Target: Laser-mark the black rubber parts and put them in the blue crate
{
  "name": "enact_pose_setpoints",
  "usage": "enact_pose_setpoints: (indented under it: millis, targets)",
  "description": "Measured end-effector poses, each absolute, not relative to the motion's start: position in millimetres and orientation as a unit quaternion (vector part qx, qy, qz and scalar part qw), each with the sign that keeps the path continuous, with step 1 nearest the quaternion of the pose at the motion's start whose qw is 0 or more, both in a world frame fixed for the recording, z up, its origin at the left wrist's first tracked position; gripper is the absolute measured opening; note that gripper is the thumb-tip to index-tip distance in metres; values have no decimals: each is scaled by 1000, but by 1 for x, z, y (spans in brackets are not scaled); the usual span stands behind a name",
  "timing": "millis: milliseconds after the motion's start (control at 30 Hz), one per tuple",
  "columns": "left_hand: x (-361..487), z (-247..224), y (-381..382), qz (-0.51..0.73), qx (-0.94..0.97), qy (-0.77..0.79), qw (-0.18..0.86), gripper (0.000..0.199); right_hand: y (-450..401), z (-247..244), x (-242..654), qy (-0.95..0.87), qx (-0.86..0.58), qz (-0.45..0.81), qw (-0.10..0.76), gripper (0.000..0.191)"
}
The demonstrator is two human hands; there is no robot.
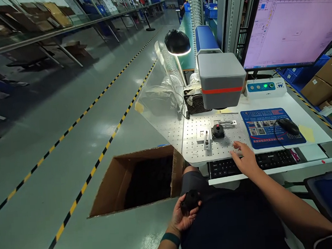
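Observation:
Low over my lap, my left hand (186, 213) has its fingers wrapped round a black round part (190, 201). My right hand (244, 159) hovers above the front edge of the perforated metal plate (190, 149) and the keyboard (224, 169), fingers apart and nothing in them. A similar black part (218, 130) sits on the plate, against small metal stops (207, 140), with a red light spot on its top. Above it hangs the grey laser head (222, 80) with its red stripe.
An open cardboard box (102, 193) with dark contents stands left of the bench. A mouse (288, 126) lies on a blue mat (257, 133), below a monitor (292, 28). Behind the plate are a fan (197, 103) and a lamp (177, 42). A person (181, 2) stands far back.

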State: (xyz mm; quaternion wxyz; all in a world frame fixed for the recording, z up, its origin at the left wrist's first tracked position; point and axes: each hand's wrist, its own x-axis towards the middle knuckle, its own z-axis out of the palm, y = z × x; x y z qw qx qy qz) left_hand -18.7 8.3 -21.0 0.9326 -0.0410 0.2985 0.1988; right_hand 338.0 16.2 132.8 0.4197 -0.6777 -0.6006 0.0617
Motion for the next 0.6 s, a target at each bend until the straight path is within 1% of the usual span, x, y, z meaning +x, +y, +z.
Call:
enact_pose_setpoints:
  millis: [67,100,200,400,500,600]
  targets:
    - [-20,-19,8,199,-46,301,931,55,33,134,335,-590,-689,83,412,54]
    - [-20,-18,7,200,-48,303,930,54,41,135,333,-589,-694,90,405,58]
    - [-20,-15,7,206,-60,310,926,53,67,136,330,-585,-708,94,384,65]
    - [-21,-9,8,211,-81,330,917,54,113,143,322,-579,-739,57,339,76]
    - [-21,-9,10,213,-88,370,900,62,129,156,315,-566,-764,48,308,80]
    - [-19,-9,15,212,-82,429,874,81,139,169,308,-552,-787,41,272,69]
